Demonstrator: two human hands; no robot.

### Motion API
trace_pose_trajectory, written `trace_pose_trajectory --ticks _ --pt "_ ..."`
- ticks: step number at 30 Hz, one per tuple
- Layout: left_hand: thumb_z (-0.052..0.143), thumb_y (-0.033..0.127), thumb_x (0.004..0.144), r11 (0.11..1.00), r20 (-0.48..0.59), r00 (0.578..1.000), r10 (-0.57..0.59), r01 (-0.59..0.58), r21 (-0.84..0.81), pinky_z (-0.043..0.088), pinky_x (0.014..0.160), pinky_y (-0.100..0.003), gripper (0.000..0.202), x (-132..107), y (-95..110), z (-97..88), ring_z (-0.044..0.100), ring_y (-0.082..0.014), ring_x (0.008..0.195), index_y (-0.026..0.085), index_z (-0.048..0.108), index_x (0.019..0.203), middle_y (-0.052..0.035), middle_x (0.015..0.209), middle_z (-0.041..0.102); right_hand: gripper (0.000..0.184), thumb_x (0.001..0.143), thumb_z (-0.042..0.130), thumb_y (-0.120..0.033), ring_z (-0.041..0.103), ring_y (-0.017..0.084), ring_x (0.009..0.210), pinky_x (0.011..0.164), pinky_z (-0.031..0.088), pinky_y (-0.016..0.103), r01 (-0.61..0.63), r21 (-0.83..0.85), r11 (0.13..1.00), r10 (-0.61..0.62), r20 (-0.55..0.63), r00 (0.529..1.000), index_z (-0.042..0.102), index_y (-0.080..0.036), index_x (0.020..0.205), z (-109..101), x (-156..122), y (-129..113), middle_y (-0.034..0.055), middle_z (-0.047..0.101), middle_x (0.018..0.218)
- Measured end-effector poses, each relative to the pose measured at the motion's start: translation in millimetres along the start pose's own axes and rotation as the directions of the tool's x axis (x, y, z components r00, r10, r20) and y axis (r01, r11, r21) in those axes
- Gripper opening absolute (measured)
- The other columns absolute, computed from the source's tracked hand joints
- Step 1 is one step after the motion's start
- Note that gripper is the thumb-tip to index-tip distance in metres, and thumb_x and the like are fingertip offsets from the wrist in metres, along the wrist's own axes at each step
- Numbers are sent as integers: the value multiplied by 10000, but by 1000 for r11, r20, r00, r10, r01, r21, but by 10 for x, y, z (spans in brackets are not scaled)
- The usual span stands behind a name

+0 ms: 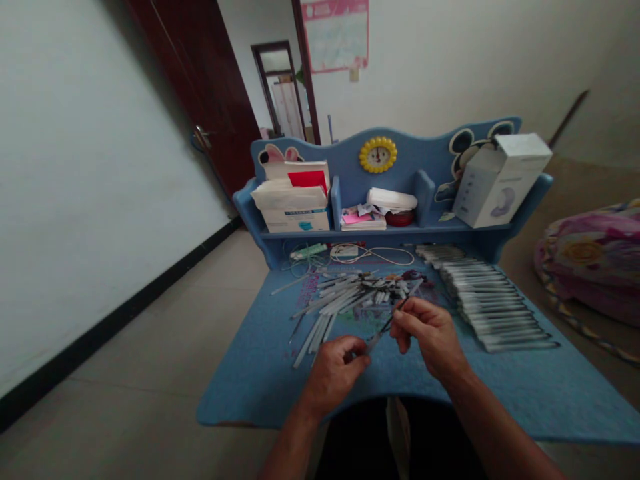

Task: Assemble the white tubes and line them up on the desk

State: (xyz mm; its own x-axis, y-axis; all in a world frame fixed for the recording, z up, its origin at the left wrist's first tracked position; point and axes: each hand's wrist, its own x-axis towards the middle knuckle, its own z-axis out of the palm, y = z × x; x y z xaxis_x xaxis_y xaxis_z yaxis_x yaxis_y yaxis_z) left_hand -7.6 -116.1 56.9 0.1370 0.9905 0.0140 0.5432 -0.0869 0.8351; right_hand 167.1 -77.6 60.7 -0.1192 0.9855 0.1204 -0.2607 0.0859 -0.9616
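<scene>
Two hands on a slender dark-and-pale stick [386, 325] above a blue desk.
The person's left hand [336, 368] is curled, thumb and forefinger brought together on the stick's pale lower end; the other fingers fold under, and their exact grip cannot be told. The right hand [426, 333] pinches the dark upper part between thumb and fingertips, its remaining fingers loosely bent. The hands are apart, near each other, with the stick slanting between them over the front of the blue desk [250, 380]; whether it is one piece or two cannot be told. Just beyond them lies a loose pile of pale sticks [345, 297], pointing various ways, and right of the right hand a neat row of similar dark-tipped sticks [493, 303] runs toward the shelf [300, 235].
</scene>
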Motion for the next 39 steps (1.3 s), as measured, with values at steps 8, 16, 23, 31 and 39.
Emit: trace_pose_trajectory --ticks 8,16,23,31,39 --pt "606 206 688 948 140 988 -62 102 -302 314 479 -196 70 -30 -68 -15 413 -84 484 147 577 664 52 521 457 201 752 612 -302 432 58 330 334 330 173 -63 -102 993 72 85 994 546 -161 626 90 -51 -12 -37 564 477" --pt "677 210 666 824 80 995 -60 95 -558 367 576 -213 117 1 -211 -4 492 -111 615 124 652 741 3 658 588 258 750 616 -351 445 64 353 355 354 176 -50 -226 973 84 144 986 601 -153 915 98 -81 -21 -46 562 505" --pt "714 192 624 708 -36 995 -94 41 -705 417 670 -237 115 47 -375 24 570 -142 678 132 675 714 -14 685 658 230 770 527 -353 452 89 352 373 341 202 -97 -607 789 134 15 991 619 -148 815 -264 71 344 -34 536 497" --pt "667 165 663 544 7 999 -44 29 -839 435 685 -249 86 55 -460 100 581 -138 675 122 679 737 -39 715 679 242 758 479 -249 607 169 659 618 392 240 79 -955 285 149 126 981 680 -219 889 -347 178 498 17 658 674" --pt "644 144 680 446 93 994 -62 111 -888 462 625 -275 76 32 -480 140 605 -148 625 119 618 747 -73 747 698 212 771 492 -254 620 170 691 613 377 228 63 -971 231 181 107 978 670 -234 885 -337 238 518 14 675 695"
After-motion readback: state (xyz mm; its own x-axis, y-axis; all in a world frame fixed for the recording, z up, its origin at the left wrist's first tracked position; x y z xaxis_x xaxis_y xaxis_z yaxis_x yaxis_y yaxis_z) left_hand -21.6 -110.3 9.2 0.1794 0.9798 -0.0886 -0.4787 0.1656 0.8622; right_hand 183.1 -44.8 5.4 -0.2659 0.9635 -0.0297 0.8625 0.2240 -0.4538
